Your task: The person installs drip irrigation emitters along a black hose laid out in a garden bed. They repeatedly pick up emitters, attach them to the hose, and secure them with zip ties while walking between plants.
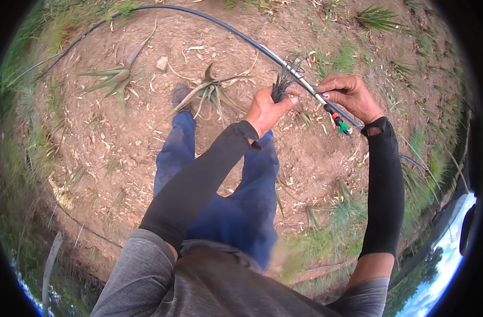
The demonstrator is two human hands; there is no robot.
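My left hand (273,109) grips a bundle of thin dark strips (281,83), like ties, just left of a black pipe (236,35) with a light sheen. My right hand (351,96) has thumb and fingers closed at the pipe; whether they also pinch a tie is too small to tell. A black fitting (336,116) with a red ring and a green end (343,128) hangs along the pipe just below my fingers. Both my forearms wear black sleeves.
Dry reddish soil (120,174) holds spiky plants (209,91), grass tufts (336,61) and a small stone (162,63). My legs (172,142) stand below my hands. A thin dark line (93,230) runs along the left, near a pale stick (52,264).
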